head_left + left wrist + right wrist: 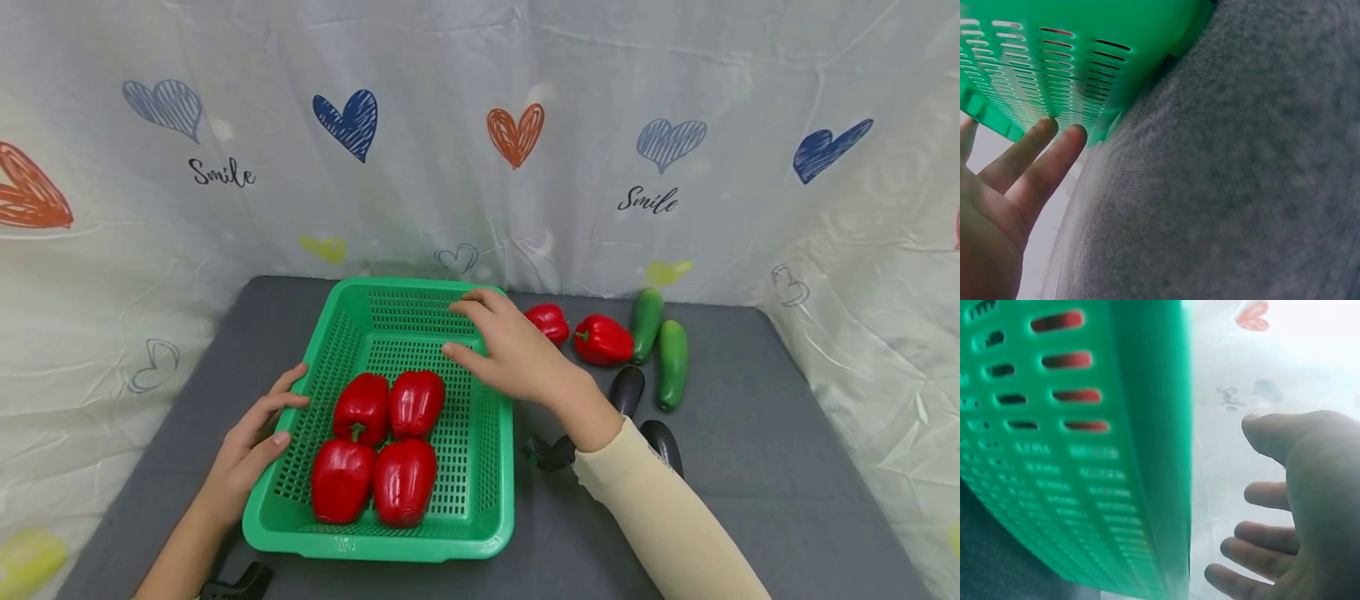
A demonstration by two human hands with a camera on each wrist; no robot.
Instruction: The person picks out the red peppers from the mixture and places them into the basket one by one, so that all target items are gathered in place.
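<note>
In the lower left of the head view, I'm touching the left side of the green basket (375, 547) with my left hand (251, 442), its fingers spread. Near the centre, I'm holding my right hand (517, 346) above the basket's right rim, fingers parted, loosely bent and gripping nothing. 4 red peppers (406, 483) are lying in the basket, lower left of centre; 2 other peppers (604, 340) are sitting right of centre, near 2 cucumbers (673, 365) and 2 eggplants (627, 390).

- Basket (382, 547): on the worktop (757, 475), left of centre.
- Four peppers (405, 483): in the basket, two by two, toward its near edge.
- Further peppers (603, 340): right of the basket.
- Cucumbers (672, 365): right of these.
- Eggplants (626, 390): before the further peppers.
</note>
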